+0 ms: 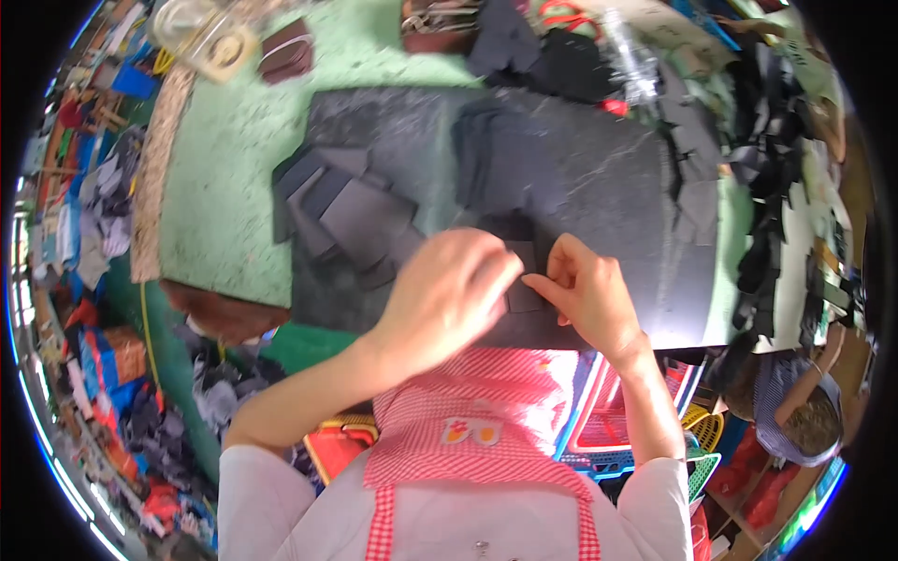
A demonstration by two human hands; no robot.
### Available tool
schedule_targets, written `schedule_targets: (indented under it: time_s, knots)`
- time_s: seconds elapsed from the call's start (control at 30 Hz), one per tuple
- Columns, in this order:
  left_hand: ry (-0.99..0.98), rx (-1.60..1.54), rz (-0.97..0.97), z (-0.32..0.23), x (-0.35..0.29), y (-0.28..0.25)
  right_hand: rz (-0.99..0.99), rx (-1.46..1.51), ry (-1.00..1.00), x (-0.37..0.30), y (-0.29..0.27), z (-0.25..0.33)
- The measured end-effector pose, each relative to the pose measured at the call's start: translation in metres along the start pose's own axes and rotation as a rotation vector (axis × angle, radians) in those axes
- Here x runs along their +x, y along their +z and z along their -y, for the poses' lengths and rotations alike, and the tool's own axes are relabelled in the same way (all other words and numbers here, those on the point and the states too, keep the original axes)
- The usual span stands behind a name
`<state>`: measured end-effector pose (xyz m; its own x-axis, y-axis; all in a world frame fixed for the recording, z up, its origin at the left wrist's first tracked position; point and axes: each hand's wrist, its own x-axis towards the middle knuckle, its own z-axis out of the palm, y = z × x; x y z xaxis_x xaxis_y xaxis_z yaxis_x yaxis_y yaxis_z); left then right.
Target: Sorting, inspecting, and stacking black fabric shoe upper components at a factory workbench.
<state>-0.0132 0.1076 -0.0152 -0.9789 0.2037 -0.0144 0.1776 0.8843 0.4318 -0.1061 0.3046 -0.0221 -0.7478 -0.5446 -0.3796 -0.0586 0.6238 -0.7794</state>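
Over the near middle of a black work mat (599,178), my two hands work close together. My left hand (444,285) is curled and somewhat blurred; its fingertips meet a small dark flat piece (526,297), and what they hold is hidden. On the other side of that piece, my right hand (591,292) has thumb and forefinger pinched together, the thing between them too small to make out. A spread pile of dark grey flat pieces (360,220) lies left of my hands. Just beyond them is a stack of dark pieces (505,154).
The green tabletop (229,178) carries a clear jar (210,42), a brown pouch-like item (285,51) and a tray of metal tools (440,21). Dark strips (758,206) hang along the right. Plastic baskets (613,416) stand below. Another person (795,411) is at lower right.
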Motion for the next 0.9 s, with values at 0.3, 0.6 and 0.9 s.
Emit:
schedule_targets:
  time_s: [0.3,0.6,0.9]
  knots:
    - [0.259,0.057,-0.016,-0.005,-0.035,0.052,-0.362,0.04,-1.178,-0.071,-0.066,0.084]
    - [0.241,-0.087,-0.109,-0.021,-0.027,0.039,-0.57,-0.257,-1.106,-0.116,-0.085,0.082]
    - [0.261,-0.244,-0.178,-0.006,-0.033,0.027,-0.872,-0.659,-0.286,0.077,-0.144,-0.062]
